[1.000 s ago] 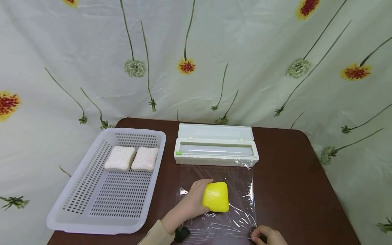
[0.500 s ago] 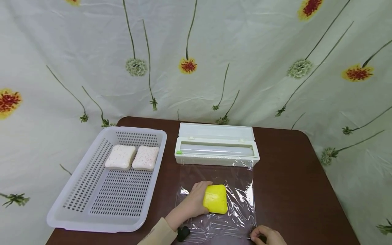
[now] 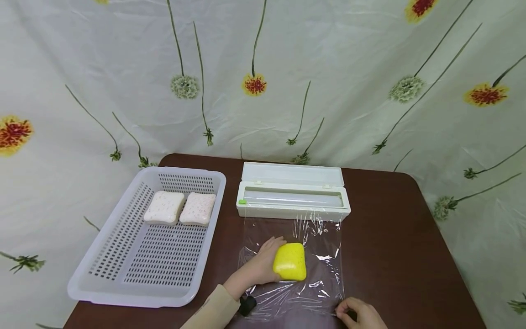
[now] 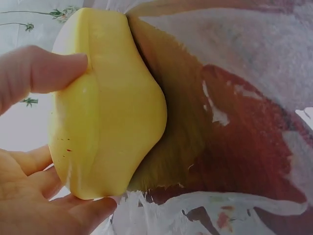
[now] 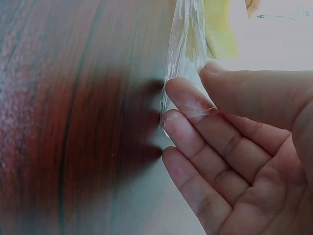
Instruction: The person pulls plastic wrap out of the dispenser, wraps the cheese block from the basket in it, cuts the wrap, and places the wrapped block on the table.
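My left hand (image 3: 263, 265) grips a yellow bar of soap (image 3: 290, 261) from its left side. In the left wrist view the thumb presses one face of the soap (image 4: 110, 107), and the other fingers curl under its far end. A sheet of clear cling film (image 3: 320, 274) stretches beneath the soap, running from the white dispenser box (image 3: 293, 213) toward the table's front. At the film's front right corner is my right hand (image 3: 359, 313). Seen from the right wrist, its thumb and fingers pinch the gathered edge of the film (image 5: 183, 58).
To the left stands a white perforated basket (image 3: 78, 283) with two pale speckled bars of soap (image 3: 164, 208) inside. The dispenser's lid (image 3: 292, 174) is raised at the back, with a green cutter tab (image 3: 243, 201) at its left. A small black object (image 3: 248, 305) sits under the left wrist.
The soap has shifted slightly in the left hand's grip. Creases and glints in the film have changed, with more folds near the dispenser. The right hand stays at the corner; the head view tilts slightly.
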`<move>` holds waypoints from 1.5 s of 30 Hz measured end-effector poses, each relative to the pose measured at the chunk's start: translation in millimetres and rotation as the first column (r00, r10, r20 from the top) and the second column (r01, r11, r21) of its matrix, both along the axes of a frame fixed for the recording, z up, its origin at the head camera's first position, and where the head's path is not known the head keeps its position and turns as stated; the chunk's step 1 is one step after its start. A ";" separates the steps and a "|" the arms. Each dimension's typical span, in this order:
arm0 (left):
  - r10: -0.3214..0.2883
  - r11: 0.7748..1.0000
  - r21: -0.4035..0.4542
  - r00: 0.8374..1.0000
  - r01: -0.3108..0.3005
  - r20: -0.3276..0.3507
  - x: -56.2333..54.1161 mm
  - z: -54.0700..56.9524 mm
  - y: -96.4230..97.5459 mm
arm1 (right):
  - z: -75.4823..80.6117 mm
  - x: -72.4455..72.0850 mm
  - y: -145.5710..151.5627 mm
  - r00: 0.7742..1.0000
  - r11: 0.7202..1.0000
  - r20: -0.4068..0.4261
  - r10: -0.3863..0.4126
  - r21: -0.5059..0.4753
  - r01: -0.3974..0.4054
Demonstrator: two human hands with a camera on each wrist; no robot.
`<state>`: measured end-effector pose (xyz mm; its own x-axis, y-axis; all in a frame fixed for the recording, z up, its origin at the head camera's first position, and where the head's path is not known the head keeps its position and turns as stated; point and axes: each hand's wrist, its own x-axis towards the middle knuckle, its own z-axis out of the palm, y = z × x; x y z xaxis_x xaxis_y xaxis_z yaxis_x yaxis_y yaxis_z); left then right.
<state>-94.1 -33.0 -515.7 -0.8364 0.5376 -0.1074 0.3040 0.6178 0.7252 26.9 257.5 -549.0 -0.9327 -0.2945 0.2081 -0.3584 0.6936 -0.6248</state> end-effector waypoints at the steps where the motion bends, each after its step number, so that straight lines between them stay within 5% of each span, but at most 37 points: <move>1: 0.001 1.000 -0.004 1.000 -0.001 0.012 0.2 -0.1 -0.3 | 0.4 0.0 -0.2 1.000 1.000 0.004 0.002 0.002 -0.002; 7: 0.022 1.000 -0.014 1.000 -0.022 -0.009 8.8 8.0 -7.3 | 5.2 0.8 -3.1 0.998 1.000 0.062 -0.011 0.023 0.010; 15: 0.153 0.987 -0.029 0.973 -0.160 -0.174 37.3 30.7 -40.4 | 10.6 -0.2 -3.6 0.999 1.000 0.046 -0.023 0.020 0.022; 20: 0.140 0.985 -0.067 0.964 -0.158 -0.225 60.4 20.5 -65.2 | 11.4 -4.3 -1.1 0.999 1.000 -0.034 -0.006 0.020 0.007; 26: 0.065 0.993 -0.080 0.966 -0.088 -0.250 82.6 6.2 -84.2 | 10.3 -7.5 -0.6 0.996 1.000 -0.089 -0.008 0.015 0.009; 30: 0.020 0.993 -0.105 0.952 -0.055 -0.304 86.5 1.9 -89.7 | 10.7 -7.5 -0.7 0.997 0.999 -0.067 -0.025 0.031 0.027; 34: 0.019 0.989 -0.136 0.955 -0.061 -0.294 88.1 -1.1 -92.5 | 10.6 -6.2 -1.8 0.996 0.999 -0.083 -0.033 0.023 0.035; 45: 0.088 0.975 -0.167 0.948 -0.144 -0.305 98.9 -7.4 -94.4 | 9.2 3.1 -3.4 0.999 0.999 -0.010 -0.051 0.001 0.051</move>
<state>4.8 -127.4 -523.1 -0.9009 0.4292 0.0651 0.4045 0.7758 0.4843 30.1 254.1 -539.8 -0.9444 -0.2472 0.2168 -0.3289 0.7119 -0.6205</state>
